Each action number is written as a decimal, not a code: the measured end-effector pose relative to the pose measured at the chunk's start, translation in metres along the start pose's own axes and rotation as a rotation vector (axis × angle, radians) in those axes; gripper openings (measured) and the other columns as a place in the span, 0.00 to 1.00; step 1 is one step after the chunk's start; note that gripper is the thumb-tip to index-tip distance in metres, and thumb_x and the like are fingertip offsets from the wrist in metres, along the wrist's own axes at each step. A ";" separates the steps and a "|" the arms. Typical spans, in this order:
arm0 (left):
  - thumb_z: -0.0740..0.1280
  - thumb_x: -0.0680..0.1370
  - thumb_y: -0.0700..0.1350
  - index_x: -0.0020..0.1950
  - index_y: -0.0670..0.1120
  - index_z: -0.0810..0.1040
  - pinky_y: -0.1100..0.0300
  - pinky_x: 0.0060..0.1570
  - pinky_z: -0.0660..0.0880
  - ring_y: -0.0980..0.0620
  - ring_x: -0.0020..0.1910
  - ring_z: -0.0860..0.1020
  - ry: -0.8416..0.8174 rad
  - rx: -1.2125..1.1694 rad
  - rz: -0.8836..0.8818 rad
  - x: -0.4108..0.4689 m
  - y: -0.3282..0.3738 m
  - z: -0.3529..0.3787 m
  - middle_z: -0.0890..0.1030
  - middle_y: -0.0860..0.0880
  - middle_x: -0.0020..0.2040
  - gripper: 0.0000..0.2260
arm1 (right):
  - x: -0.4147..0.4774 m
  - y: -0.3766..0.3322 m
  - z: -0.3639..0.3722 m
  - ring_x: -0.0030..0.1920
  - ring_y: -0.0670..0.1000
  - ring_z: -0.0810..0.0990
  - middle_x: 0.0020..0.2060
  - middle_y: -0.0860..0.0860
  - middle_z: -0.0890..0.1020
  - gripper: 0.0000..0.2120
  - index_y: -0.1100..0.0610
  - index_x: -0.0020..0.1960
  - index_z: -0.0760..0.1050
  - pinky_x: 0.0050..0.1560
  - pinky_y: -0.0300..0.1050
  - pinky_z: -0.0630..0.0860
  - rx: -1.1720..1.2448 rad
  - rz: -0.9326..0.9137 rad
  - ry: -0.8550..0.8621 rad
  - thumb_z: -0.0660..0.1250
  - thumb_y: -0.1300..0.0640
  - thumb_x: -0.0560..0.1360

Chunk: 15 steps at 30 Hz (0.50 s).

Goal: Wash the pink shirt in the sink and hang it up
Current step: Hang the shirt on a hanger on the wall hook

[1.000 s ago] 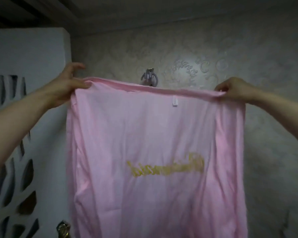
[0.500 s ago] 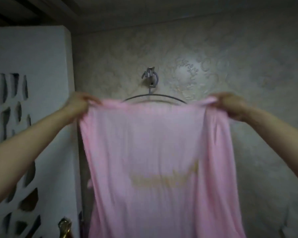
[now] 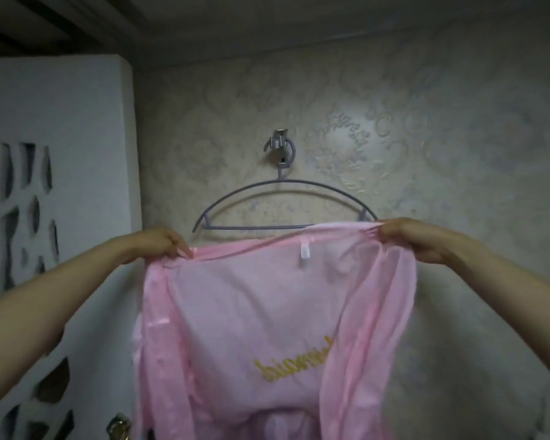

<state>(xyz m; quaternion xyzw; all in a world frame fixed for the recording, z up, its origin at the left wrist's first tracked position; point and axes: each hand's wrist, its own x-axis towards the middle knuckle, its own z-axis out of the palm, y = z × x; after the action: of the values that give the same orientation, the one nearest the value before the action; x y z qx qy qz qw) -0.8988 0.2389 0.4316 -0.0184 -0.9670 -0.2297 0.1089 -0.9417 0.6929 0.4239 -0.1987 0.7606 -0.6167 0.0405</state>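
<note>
The pink shirt (image 3: 251,315) hangs spread in front of me, upside down, with gold lettering low on it and a small white tag at its top edge. My left hand (image 3: 159,244) pinches the top edge at the left corner. My right hand (image 3: 410,238) grips the bunched top edge at the right. A grey hanger (image 3: 283,204) hangs on a metal wall hook (image 3: 280,149) just above and behind the shirt. The shirt's right corner overlaps the hanger's right end; its lower part runs out of frame.
A patterned wall (image 3: 426,122) stands close behind the hanger. A white panel with cut-out shapes (image 3: 45,185) fills the left side, with a brass door handle (image 3: 118,428) near its bottom.
Both hands have lowered the shirt's top edge from over the hook to below the hanger, which is now fully exposed. The shirt's opening has spread and the hands have moved slightly closer together.
</note>
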 end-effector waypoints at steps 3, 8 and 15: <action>0.63 0.77 0.36 0.56 0.50 0.80 0.66 0.34 0.70 0.54 0.41 0.73 -0.046 0.056 -0.075 0.007 -0.006 0.001 0.77 0.48 0.51 0.13 | 0.006 0.006 -0.005 0.41 0.50 0.81 0.45 0.55 0.83 0.18 0.57 0.53 0.78 0.40 0.42 0.81 0.074 0.058 -0.172 0.70 0.67 0.65; 0.66 0.78 0.44 0.60 0.51 0.79 0.66 0.42 0.71 0.50 0.54 0.74 -0.045 0.034 -0.063 0.030 -0.030 0.033 0.75 0.47 0.59 0.11 | 0.032 0.048 -0.004 0.24 0.46 0.78 0.25 0.51 0.79 0.09 0.61 0.40 0.72 0.26 0.37 0.77 0.211 0.195 0.136 0.65 0.73 0.69; 0.69 0.74 0.33 0.65 0.47 0.75 0.61 0.60 0.65 0.46 0.65 0.70 0.026 -0.067 0.062 0.061 -0.043 0.028 0.72 0.48 0.65 0.21 | 0.069 0.052 -0.005 0.22 0.44 0.77 0.22 0.48 0.80 0.12 0.58 0.36 0.79 0.30 0.36 0.78 0.272 0.104 0.466 0.67 0.74 0.71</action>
<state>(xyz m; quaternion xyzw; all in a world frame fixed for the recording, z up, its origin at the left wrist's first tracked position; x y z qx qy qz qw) -0.9672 0.2125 0.4018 -0.0489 -0.9562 -0.2589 0.1278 -1.0192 0.6812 0.3879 -0.0047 0.6687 -0.7395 -0.0775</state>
